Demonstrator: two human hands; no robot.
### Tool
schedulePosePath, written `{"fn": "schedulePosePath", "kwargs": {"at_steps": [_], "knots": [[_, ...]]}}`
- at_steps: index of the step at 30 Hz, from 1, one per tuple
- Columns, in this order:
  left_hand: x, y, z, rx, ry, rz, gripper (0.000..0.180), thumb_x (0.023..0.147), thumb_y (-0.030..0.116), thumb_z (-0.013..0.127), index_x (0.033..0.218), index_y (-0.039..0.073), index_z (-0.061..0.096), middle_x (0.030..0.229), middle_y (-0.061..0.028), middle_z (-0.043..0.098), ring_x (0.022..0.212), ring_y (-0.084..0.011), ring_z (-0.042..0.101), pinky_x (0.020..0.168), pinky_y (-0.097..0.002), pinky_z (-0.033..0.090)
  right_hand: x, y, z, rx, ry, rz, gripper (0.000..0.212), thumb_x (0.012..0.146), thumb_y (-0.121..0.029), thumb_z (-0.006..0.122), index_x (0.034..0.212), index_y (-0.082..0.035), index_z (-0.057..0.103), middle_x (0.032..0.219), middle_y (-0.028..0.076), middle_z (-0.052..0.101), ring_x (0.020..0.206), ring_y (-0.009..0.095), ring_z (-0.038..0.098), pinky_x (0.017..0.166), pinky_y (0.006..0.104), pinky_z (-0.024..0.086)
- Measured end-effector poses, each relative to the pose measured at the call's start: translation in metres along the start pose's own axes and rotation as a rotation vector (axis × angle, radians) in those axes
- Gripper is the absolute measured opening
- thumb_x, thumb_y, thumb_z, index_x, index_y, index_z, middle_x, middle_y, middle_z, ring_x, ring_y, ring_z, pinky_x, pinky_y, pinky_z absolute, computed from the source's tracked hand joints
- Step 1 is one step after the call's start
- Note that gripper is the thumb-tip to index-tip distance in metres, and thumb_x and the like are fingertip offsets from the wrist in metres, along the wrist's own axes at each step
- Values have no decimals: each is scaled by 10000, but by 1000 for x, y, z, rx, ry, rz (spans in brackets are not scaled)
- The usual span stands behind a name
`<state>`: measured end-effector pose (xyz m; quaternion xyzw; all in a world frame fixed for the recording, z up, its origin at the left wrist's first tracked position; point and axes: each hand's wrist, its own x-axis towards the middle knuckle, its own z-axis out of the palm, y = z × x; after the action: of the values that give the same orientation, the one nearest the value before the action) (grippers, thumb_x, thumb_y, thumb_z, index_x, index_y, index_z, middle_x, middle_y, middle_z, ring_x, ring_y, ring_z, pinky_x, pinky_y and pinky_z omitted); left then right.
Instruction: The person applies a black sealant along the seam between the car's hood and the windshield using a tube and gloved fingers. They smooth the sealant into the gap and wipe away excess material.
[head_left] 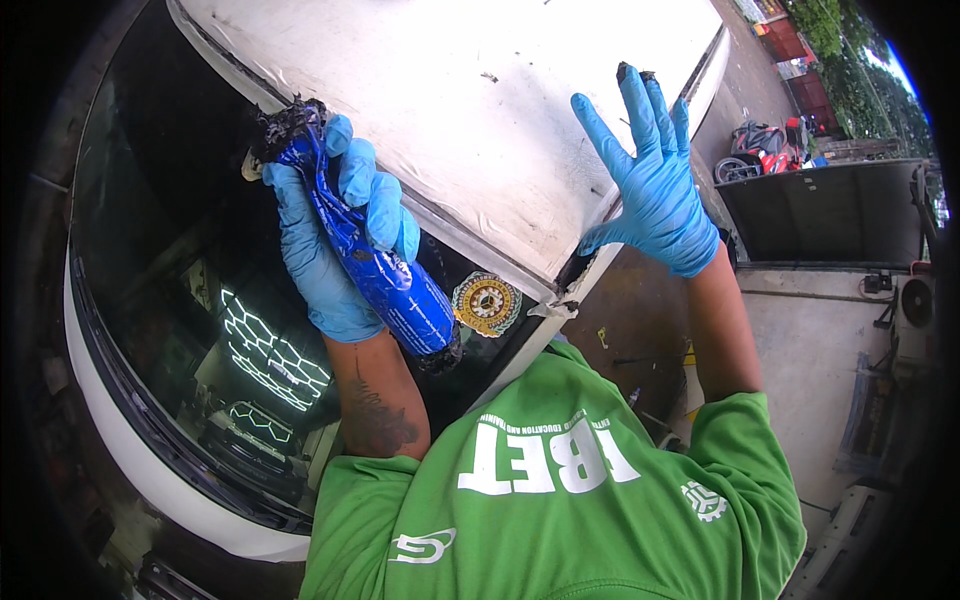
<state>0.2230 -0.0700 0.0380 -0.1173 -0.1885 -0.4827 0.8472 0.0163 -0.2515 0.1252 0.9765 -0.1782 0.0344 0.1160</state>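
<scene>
Head view: the left hand [318,268] grasps the crumpled half of the blue pack [395,292], likely light and soft, best held mid-length, clear of its slippery-looking black ends. Off to its right, the right hand [655,195] is spread, holding nothing, with the roof [470,110] beyond both.

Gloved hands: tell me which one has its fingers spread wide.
The right hand: its fingers and thumb fan apart, whereas the left hand's fingers are curled around the crumpled blue tube.
</scene>
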Motion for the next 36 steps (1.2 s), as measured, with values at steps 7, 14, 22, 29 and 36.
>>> {"fn": "schedulePosePath", "kwargs": {"at_steps": [7, 14, 22, 29, 36], "knots": [[0, -1, 3, 1, 24, -5, 501, 1014, 400, 431, 1268, -32, 452, 861, -76, 454, 571, -164, 442, 471, -356, 439, 0, 15, -9, -75, 47, 14, 1334, 353, -386, 919, 1511, -358, 258, 1593, 165, 84, 1450, 407, 141, 1130, 629, 128], [-2, 1, 3, 33, 26, 21, 513, 1016, 406, 426, 1298, -23, 443, 860, -70, 450, 571, -158, 429, 472, -355, 432, -9, 20, -33, 60, 231, 26, 1318, 361, -408, 922, 1512, -256, 296, 1590, 186, 79, 1444, 426, 153, 1106, 642, 189], [0, -1, 4, 45, 18, 10, 512, 1019, 402, 422, 1303, -24, 442, 861, -63, 447, 578, -155, 442, 479, -349, 451, -22, -13, -2, 291, 154, -37, 1328, 321, -509, 892, 1496, -230, 340, 1564, 248, 117, 1428, 467, 163, 1114, 637, 147], [-1, -3, 1, 19, 37, -7, 533, 1016, 404, 424, 1323, -31, 441, 861, -69, 450, 580, -159, 449, 484, -355, 463, -22, -23, 8, 192, 45, 17, 1344, 282, -424, 914, 1491, -284, 343, 1569, 219, 135, 1425, 463, 178, 1102, 659, 155], [0, -3, -1, 23, 5, -22, 537, 1013, 404, 428, 1321, -36, 445, 867, -74, 460, 581, -163, 452, 476, -357, 449, -17, -23, 2, 118, 31, -11, 1334, 272, -425, 893, 1484, -320, 345, 1575, 193, 141, 1422, 446, 197, 1102, 656, 173]]}}
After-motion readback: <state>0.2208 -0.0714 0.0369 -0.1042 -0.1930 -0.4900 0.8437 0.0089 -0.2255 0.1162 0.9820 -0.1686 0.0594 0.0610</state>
